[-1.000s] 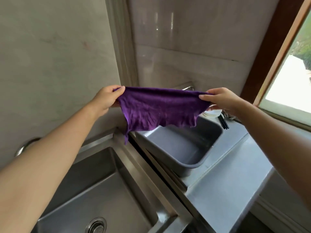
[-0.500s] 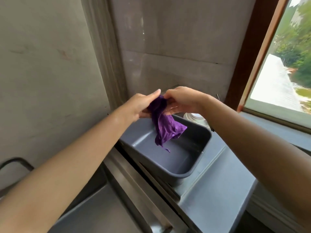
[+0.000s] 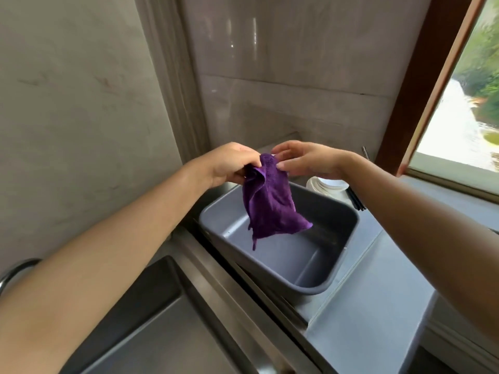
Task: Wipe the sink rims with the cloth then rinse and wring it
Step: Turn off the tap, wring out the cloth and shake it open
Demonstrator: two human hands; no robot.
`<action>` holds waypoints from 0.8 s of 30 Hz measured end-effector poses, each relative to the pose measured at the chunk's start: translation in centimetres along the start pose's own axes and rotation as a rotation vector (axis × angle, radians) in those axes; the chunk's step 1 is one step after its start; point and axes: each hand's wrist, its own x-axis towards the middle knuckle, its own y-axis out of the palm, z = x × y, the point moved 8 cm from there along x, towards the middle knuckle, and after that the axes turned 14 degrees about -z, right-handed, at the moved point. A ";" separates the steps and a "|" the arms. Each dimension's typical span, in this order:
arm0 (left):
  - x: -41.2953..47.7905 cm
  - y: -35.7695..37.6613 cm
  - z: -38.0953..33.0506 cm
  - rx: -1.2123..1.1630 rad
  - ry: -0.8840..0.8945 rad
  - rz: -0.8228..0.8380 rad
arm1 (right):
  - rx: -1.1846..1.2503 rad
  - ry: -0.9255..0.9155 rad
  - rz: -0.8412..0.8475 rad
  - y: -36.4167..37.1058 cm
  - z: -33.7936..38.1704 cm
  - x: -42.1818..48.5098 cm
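A purple cloth (image 3: 270, 206) hangs folded in the air above a grey plastic tub (image 3: 334, 276). My left hand (image 3: 232, 166) pinches its top left edge, fingers closed on the fabric. My right hand (image 3: 305, 161) pinches the top right corner between thumb and fingertips, close beside the left hand. The steel sink (image 3: 162, 314) lies at the lower left, and its right rim (image 3: 216, 265) runs diagonally between the basin and the tub.
White bowls (image 3: 328, 186) and dark chopsticks (image 3: 356, 202) sit behind the tub. A grey counter (image 3: 372, 306) extends to the right below a window (image 3: 464, 103). A curved metal tap (image 3: 13, 268) shows at the left edge. Tiled walls stand close behind.
One second ago the cloth was stretched wide between my hands. My hands have come together, folding it, and it now hangs as a narrow bundle over the tub.
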 end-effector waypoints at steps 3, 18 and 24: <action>0.7 -0.3 1.3 0.050 0.032 0.004 | -0.014 0.109 0.185 1.4 -3.4 -0.1; 5.9 -0.9 8.9 0.528 0.255 -0.141 | -0.606 -0.053 -0.207 0.3 -5.9 5.1; 6.7 0.1 12.1 0.363 0.084 -0.102 | -0.511 0.089 -0.129 0.6 -8.5 6.5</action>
